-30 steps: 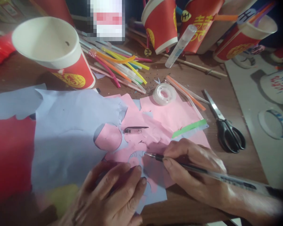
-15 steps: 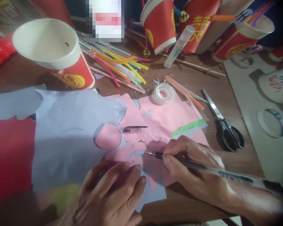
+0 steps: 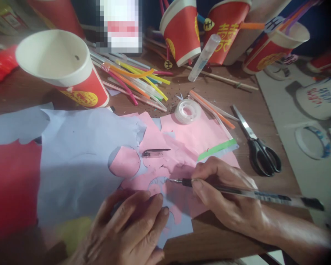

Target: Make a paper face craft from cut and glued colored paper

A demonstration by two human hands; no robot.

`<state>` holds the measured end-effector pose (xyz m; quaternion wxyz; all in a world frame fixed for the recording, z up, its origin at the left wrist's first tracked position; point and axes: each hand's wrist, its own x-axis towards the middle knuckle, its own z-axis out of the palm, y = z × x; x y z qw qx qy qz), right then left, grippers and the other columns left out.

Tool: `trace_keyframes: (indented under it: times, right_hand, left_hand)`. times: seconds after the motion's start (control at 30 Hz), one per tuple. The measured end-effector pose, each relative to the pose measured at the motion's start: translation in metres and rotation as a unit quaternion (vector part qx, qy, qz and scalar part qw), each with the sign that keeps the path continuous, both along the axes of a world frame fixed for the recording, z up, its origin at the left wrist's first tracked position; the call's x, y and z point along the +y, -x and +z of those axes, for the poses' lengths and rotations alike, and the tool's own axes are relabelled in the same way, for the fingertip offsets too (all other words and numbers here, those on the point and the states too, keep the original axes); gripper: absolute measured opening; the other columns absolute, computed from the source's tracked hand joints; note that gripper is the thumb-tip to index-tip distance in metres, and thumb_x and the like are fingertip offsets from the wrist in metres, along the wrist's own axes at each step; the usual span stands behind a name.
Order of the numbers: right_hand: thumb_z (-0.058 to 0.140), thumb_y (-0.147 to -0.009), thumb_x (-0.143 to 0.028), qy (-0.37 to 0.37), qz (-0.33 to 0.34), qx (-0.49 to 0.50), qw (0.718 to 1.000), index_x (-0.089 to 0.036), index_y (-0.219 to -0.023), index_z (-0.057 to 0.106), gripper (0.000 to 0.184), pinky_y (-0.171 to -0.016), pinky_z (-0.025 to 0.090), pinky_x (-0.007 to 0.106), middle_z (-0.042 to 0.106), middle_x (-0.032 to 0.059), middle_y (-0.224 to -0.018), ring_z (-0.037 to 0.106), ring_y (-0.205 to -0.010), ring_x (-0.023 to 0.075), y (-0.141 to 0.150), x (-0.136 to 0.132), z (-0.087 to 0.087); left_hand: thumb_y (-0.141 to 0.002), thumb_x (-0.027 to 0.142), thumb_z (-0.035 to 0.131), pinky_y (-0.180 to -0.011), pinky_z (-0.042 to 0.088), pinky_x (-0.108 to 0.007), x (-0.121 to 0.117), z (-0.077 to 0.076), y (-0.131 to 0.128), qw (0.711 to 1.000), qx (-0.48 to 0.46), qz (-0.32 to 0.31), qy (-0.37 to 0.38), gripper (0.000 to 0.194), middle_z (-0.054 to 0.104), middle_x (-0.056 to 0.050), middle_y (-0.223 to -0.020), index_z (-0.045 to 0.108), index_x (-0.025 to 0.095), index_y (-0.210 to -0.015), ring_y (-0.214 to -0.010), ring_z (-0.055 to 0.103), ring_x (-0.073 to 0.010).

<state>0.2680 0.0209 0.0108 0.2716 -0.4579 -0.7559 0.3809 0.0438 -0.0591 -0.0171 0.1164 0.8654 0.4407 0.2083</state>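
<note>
My right hand (image 3: 226, 195) grips a clear-barrelled black pen (image 3: 245, 192), its tip touching a small lavender shape on pink paper (image 3: 194, 136). My left hand (image 3: 129, 228) lies flat with fingers spread, pressing down the lavender paper (image 3: 79, 158) just left of the pen tip. A pen cap (image 3: 154, 152) lies on the pink paper above the tip.
A red and white paper cup (image 3: 63, 70) lies tilted at the back left, more cups (image 3: 179, 29) at the back. Coloured straws (image 3: 138, 81), a tape roll (image 3: 187, 111), a glue tube (image 3: 204, 57) and black scissors (image 3: 260, 149) lie around. Red paper (image 3: 11, 180) is at left.
The view has shifted slightly, with things sliding a little left and down. The pen barrel now lies flatter. Both hands stay in place on the paper.
</note>
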Motion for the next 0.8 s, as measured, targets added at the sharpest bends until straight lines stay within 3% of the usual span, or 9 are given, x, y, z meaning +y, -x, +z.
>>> trace_keyframes:
  times: [0.17, 0.23, 0.33, 0.4, 0.8]
  right_hand:
    - [0.045, -0.094, -0.018, 0.093, 0.019, 0.053, 0.994, -0.025, -0.095, 0.055, 0.012, -0.054, 0.052, 0.021, 0.067, -0.0053, -0.069, 0.066, -0.058, 0.0116, -0.003, 0.002, 0.001]
    - [0.049, -0.091, -0.017, 0.061, 0.019, 0.037, 0.997, -0.025, -0.093, 0.055, 0.010, -0.050, 0.051, 0.020, 0.066, -0.0058, -0.064, 0.063, -0.053, 0.0111, -0.003, 0.001, 0.001]
    - [0.057, -0.086, -0.014, -0.008, 0.032, 0.003, 0.999, -0.023, -0.088, 0.053, 0.011, -0.037, 0.038, 0.017, 0.053, -0.0097, -0.050, 0.046, -0.036, 0.0072, -0.002, -0.001, -0.001]
    - [0.058, -0.085, -0.013, -0.040, 0.058, 0.002, 0.998, -0.022, -0.088, 0.051, 0.011, -0.036, 0.035, 0.018, 0.051, -0.0099, -0.049, 0.040, -0.036, 0.0064, -0.001, -0.001, -0.002]
    - [0.053, -0.086, -0.014, -0.070, 0.084, -0.005, 0.994, -0.021, -0.083, 0.051, 0.007, -0.044, 0.039, 0.020, 0.056, -0.0082, -0.054, 0.047, -0.042, 0.0071, 0.001, -0.003, -0.009]
  left_hand:
    - [-0.090, 0.041, 0.060, -0.107, 0.032, -0.035, 0.000, 0.001, -0.001, 1.000, 0.001, 0.008, 0.004, 0.026, 0.071, 0.005, -0.115, 0.068, 0.026, -0.110, -0.105, 0.058, -0.0186]
    - [-0.091, 0.041, 0.058, -0.107, 0.031, -0.036, 0.000, 0.001, -0.001, 1.000, 0.002, 0.008, 0.010, 0.026, 0.071, 0.006, -0.116, 0.068, 0.026, -0.110, -0.105, 0.058, -0.0184]
    - [-0.092, 0.040, 0.057, -0.107, 0.031, -0.036, -0.001, 0.000, -0.002, 1.000, -0.005, 0.012, 0.007, 0.026, 0.071, 0.006, -0.116, 0.068, 0.026, -0.110, -0.105, 0.058, -0.0185]
    - [-0.092, 0.039, 0.056, -0.107, 0.031, -0.037, -0.001, -0.001, -0.002, 1.000, -0.008, 0.016, 0.003, 0.025, 0.071, 0.006, -0.116, 0.069, 0.026, -0.109, -0.104, 0.058, -0.0183]
    - [-0.092, 0.037, 0.057, -0.110, 0.029, -0.035, 0.001, 0.000, -0.002, 1.000, 0.005, 0.007, -0.003, 0.024, 0.070, 0.006, -0.115, 0.068, 0.025, -0.109, -0.106, 0.057, -0.0167]
